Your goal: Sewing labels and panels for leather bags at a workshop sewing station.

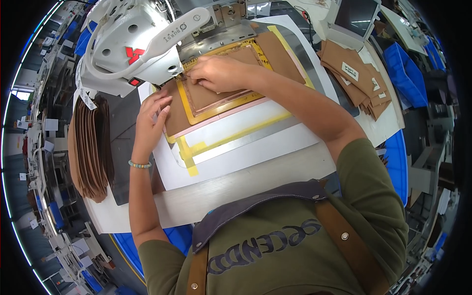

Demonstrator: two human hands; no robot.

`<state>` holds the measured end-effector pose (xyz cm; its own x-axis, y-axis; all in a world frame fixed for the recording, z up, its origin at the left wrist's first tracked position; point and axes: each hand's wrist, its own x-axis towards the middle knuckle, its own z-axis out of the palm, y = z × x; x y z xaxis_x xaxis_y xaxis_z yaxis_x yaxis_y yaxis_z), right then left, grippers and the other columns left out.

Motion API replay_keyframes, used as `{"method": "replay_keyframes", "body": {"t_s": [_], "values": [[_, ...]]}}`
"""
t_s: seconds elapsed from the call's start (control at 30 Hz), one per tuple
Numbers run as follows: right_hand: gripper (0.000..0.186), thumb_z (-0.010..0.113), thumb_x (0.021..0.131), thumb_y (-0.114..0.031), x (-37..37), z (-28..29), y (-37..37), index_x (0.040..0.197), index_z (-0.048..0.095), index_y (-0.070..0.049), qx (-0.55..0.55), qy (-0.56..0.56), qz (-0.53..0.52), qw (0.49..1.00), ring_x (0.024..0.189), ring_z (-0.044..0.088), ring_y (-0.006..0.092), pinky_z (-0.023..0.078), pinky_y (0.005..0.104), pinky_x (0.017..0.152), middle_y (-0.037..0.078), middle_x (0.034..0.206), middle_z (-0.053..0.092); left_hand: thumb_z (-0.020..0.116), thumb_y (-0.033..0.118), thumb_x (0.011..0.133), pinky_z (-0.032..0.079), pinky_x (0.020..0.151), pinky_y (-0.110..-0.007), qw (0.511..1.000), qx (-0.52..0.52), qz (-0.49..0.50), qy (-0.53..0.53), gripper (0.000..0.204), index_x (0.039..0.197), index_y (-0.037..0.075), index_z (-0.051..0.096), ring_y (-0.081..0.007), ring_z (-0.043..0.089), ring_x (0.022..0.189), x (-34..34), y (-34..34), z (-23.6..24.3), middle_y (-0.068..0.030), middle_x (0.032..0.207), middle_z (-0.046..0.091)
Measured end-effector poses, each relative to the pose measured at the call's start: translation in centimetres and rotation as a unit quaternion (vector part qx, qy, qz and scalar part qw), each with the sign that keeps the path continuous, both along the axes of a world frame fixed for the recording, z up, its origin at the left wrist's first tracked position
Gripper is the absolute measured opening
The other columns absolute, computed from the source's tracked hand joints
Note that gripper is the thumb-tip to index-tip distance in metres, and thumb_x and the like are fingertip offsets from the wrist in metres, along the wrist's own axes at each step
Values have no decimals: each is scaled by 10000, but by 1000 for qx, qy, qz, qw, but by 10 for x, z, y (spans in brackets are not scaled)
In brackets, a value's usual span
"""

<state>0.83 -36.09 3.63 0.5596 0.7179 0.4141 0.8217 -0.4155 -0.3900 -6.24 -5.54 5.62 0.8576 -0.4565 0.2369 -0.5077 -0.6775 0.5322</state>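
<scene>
A brown fabric piece [209,96] lies inside a yellow-edged clamp template [231,105] on the white machine bed, under the head of a white sewing machine [132,46]. My right hand [219,73] presses its fingertips onto the fabric close to the needle area, fingers curled. My left hand [150,118] rests flat on the brown piece at the template's left edge, fingers together and pointing up. A beaded bracelet sits on my left wrist. Neither hand grips anything that I can see.
A thick stack of brown cut pieces [91,147] hangs at the left of the table. More brown pieces with white labels [356,78] lie at the right. Blue bins [405,73] stand at far right. A monitor [354,19] sits at the back.
</scene>
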Motion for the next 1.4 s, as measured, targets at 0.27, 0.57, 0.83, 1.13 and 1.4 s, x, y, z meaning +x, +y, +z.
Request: {"method": "replay_keyframes", "body": {"t_s": [0.27,0.57,0.83,1.13,1.4], "values": [[158,703,921,-107,-13,9,0,1057,778,-76,-20,26,16,999,1115,665,305,566,446,978,73,1071,782,650,108,1039,423,1210,-433,999,10,-29,-7,291,1304,25,739,-330,544,1448,-21,-28,15,-109,1470,670],[390,670,962,-70,-63,45,-98,1350,698,-53,-171,26,-174,970,1300,606,305,515,428,1086,104,1398,687,649,46,1016,429,1216,-444,995,53,-73,-32,351,1362,35,708,-346,530,1474,-34,-50,12,-116,1500,644],[499,689,929,-118,-80,-1,-115,1417,618,-45,-208,-132,-216,945,1349,574,293,536,445,998,108,1553,597,662,221,1054,350,1249,-496,975,162,-94,-118,526,1557,98,570,-371,438,1537,-12,-78,-11,-119,1659,504],[523,704,914,-160,-72,0,-113,1414,617,-34,-236,-155,-220,934,1324,583,302,535,451,986,138,1579,562,672,272,1048,353,1235,-517,972,176,-82,-134,550,1559,98,568,-403,440,1528,-10,-80,-19,-113,1666,500],[461,712,845,-116,-65,3,-109,1294,648,-35,-197,-153,-207,946,1208,622,256,547,413,933,106,1408,652,684,276,1039,358,1232,-511,972,178,-80,-134,555,1551,91,574,-409,454,1516,-9,-79,-18,-114,1653,514]]}}
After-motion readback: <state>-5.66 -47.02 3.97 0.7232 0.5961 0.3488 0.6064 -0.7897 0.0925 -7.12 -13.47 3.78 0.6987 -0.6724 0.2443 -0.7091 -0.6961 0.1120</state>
